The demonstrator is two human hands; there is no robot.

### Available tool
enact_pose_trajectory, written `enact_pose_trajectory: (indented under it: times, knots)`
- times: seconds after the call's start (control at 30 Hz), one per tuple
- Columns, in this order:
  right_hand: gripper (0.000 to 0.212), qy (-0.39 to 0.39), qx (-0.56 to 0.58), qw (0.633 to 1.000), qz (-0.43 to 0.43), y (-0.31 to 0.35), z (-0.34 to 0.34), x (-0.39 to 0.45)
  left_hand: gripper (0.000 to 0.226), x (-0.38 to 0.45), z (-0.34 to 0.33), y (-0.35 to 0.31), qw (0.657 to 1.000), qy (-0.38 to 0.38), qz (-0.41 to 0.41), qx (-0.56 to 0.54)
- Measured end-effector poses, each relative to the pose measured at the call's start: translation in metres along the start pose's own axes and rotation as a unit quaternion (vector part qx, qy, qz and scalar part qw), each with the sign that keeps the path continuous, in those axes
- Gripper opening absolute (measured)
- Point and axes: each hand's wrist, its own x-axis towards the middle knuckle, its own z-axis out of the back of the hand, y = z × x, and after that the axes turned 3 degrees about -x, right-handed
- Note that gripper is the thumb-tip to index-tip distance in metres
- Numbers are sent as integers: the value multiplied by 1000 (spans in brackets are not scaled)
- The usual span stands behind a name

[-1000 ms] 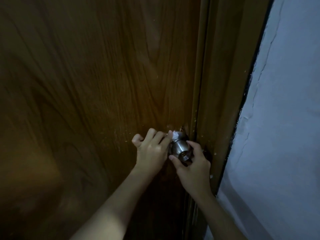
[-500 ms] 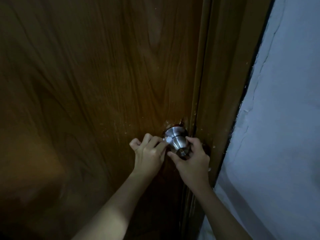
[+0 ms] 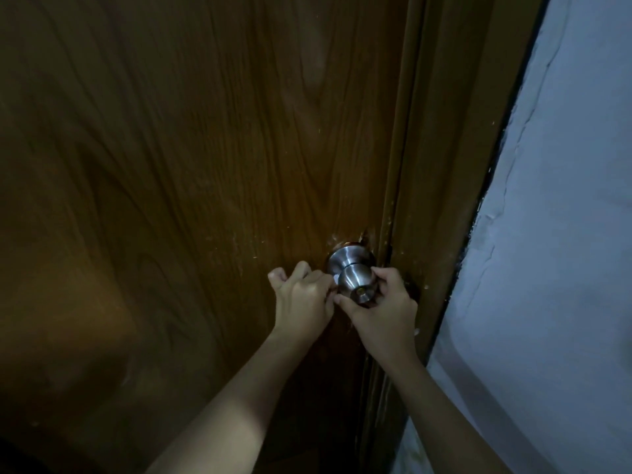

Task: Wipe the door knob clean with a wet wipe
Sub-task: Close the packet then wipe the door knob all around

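Observation:
A round brushed-steel door knob (image 3: 355, 275) sticks out of a brown wooden door (image 3: 205, 165) near its right edge. My left hand (image 3: 302, 299) is curled at the knob's left side, pinching a small white wet wipe (image 3: 336, 278) against the knob's neck; only a sliver of the wipe shows between my fingers. My right hand (image 3: 383, 307) grips the knob from the right and below, with thumb and fingers around its head. The keyhole face of the knob stays visible between both hands.
The wooden door frame (image 3: 444, 165) runs right beside the knob. A pale blue-white wall (image 3: 564, 234) with cracked paint fills the right side. The light is dim.
The wipe in my left hand has slid from the top of the knob's base down to its left side. More bare metal now shows above. My right hand has kept its hold.

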Motion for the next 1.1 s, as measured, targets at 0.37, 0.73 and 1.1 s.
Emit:
enact_pose_trajectory:
  times: [0.37,0.73,1.1]
  knots:
    - [29,79,134,984,-92,-19,7,-31,16,-29,1,-19,931,118,134,-319]
    - [25,81,406,799,-436,-4,-3,1,46,-9,28,-17,902,4,147,-405]
    - [18,-144,303,918,-212,8,4,-15,42,6,33,-17,934,46,93,-342]
